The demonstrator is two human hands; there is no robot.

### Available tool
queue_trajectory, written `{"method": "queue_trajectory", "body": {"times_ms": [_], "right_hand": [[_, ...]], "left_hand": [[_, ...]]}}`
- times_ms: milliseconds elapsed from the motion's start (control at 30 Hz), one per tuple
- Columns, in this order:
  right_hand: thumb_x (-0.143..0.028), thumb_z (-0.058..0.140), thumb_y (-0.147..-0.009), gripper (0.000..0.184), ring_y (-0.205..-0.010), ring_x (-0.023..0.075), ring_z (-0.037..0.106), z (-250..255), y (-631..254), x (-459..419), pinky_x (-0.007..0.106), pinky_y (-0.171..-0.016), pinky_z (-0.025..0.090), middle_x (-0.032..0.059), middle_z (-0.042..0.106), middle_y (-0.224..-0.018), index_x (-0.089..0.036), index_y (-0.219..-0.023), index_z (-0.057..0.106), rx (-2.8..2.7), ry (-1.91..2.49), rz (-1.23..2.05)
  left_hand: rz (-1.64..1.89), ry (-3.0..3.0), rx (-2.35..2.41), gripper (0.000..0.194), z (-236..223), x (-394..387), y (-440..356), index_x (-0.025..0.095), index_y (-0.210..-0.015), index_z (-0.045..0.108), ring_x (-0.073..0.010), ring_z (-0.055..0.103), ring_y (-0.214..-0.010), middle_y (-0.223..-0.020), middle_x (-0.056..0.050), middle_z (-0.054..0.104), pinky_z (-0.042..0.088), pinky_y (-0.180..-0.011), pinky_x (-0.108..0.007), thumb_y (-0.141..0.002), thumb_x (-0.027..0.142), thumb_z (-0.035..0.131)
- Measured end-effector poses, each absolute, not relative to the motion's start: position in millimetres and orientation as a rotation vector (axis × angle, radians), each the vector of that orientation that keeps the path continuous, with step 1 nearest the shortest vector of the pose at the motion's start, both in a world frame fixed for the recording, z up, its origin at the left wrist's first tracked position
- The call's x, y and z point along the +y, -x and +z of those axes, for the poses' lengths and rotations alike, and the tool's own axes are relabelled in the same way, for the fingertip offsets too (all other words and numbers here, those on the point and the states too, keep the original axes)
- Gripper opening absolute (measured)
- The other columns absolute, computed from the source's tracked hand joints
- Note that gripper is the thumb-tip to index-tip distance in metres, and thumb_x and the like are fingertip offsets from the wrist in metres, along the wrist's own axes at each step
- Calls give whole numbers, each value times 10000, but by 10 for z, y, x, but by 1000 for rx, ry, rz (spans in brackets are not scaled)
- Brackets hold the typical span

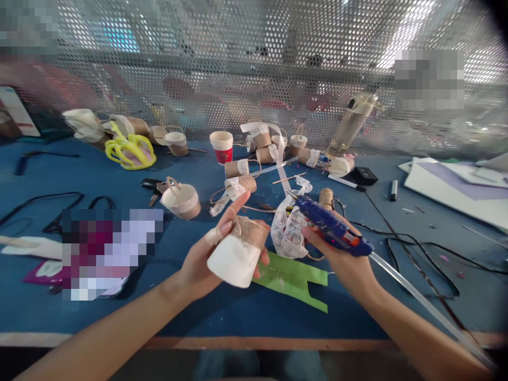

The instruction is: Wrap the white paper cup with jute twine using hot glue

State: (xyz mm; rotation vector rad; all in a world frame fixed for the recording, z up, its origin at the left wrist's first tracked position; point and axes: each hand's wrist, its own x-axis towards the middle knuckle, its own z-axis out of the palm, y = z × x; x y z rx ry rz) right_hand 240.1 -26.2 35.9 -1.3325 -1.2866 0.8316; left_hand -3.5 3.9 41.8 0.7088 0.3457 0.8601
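Note:
My left hand point(204, 264) is closed around a small white paper cup point(234, 262), tilted, with brown twine wrapped round its upper part. In my right hand point(337, 254) is a blue hot glue gun point(331, 225), its nozzle pointing up and left, a long clear glue stick point(420, 299) trailing from its back. White lace point(283, 233) hangs or lies just left of the glue gun; whether the right fingers touch it I cannot tell. Below both hands a green cut piece of fabric or paper point(291, 278) lies on the blue table point(190, 317).
Several twine-wrapped cups point(180, 202) stand or lie behind my hands. A red and white cup point(221, 148), a yellow wire-like basket point(130, 151) and a tall bottle point(351, 127) are farther back. Black cable point(420, 248) loops at right, near white sheets point(456, 190). Perforated metal point(222, 63) closes the back.

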Motion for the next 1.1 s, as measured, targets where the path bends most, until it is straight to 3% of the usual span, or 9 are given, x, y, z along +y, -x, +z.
{"method": "queue_trajectory", "body": {"times_ms": [167,300,533,700,1100], "right_hand": [[-329,760,-828,177,-622,155,533,441,-2484,-345,296,-589,452,-18,579,-701,-228,-783,622,-1475,1275,801],[-205,690,-843,221,-594,142,478,422,-2485,-391,290,-561,387,-27,529,-679,-232,-712,514,-1756,1130,874],[-169,657,-792,258,-566,127,423,393,-2484,-401,279,-536,316,-41,462,-667,-237,-696,428,-1906,1113,820],[-191,664,-787,304,-546,110,381,407,-2494,-405,268,-520,290,-55,410,-651,-234,-684,381,-1936,1147,735],[-185,645,-757,317,-530,116,349,460,-2494,-411,261,-502,288,-63,383,-641,-248,-712,338,-2017,1126,695]], "left_hand": [[954,-701,539,716,466,62,5,393,-1570,241,-310,751,-838,-1077,-61,726,603,-626,-393,-935,330,567],[983,-763,574,720,432,36,9,397,-1575,252,-288,743,-848,-1162,-65,712,606,-678,-410,-935,287,561],[1012,-867,607,626,335,23,39,373,-1541,380,-251,693,-980,-1336,-77,650,564,-823,-371,-945,313,564],[1028,-977,674,551,358,21,28,358,-1476,485,-239,678,-965,-1313,-74,630,554,-816,-353,-936,348,594],[1011,-1204,776,534,311,-43,60,397,-1510,430,-308,542,-1276,-1426,-46,563,394,-1086,-445,-986,358,530]]}}
